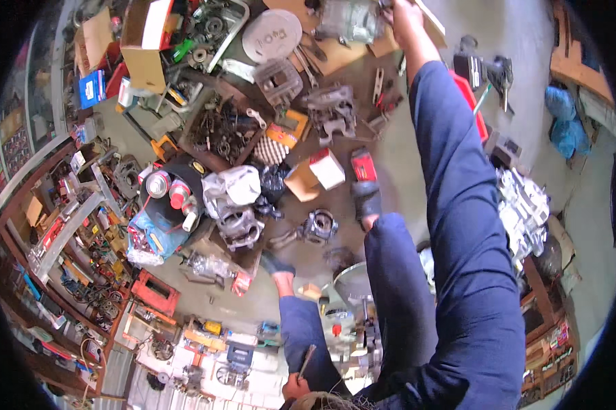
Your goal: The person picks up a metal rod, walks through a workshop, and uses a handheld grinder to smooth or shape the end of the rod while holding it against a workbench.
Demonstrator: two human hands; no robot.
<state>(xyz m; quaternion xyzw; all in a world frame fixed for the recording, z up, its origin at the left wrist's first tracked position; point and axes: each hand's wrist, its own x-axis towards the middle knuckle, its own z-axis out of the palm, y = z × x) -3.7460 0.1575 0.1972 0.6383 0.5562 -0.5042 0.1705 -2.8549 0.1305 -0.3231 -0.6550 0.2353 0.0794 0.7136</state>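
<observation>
My left hand, low in the head view, is closed round a slim grey metal tool that points up; its exact kind does not show. My right arm stretches far forward, and my right hand is at the top edge. Its fingers are cut off by the rim, beside a clear plastic bag lying on cardboard and a pale flat edge. Whether they grip anything is hidden. Between my feet and the far parts lie a grey round housing, an open small box and a metal engine casing.
Left of my legs stand spray cans and a blue plastic bag. A cylinder block and a round metal plate lie farther ahead. A red tray and a silver casting are at right. Cluttered shelves line the left.
</observation>
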